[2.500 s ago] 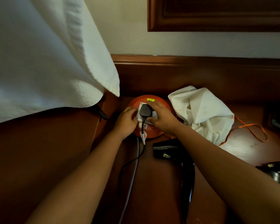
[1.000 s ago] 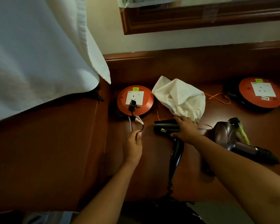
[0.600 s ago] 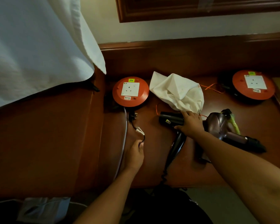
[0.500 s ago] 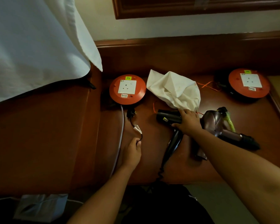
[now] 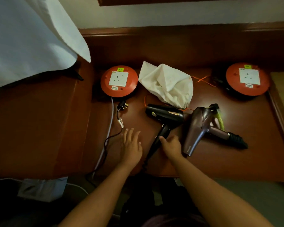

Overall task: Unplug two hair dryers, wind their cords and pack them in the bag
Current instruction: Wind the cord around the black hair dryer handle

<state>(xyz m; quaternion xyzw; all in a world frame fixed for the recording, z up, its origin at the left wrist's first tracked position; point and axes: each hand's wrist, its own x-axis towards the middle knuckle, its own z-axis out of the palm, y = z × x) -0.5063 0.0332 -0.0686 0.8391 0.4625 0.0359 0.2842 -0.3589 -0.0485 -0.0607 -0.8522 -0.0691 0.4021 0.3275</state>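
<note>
Two dryers lie on the tabletop (image 5: pixel 236 161): black dryer (image 5: pixel 164 114) and brown dryer (image 5: pixel 198 126), both below the bag (image 5: pixel 167 82). My right hand (image 5: pixel 172 147) seems to curl round the black handle; my left hand (image 5: pixel 131 145) rests flat, fingers spread. The plug (image 5: pixel 121 106) lies free. Hard, smooth shells; handles grip best, cords floppy.

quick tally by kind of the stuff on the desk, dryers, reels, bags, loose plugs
hair dryers: 2 (black hair dryer, brown hair dryer)
orange socket reels: 2 (left reel, right reel)
white cloth bag: 1
loose plug: 1
total: 6
</note>
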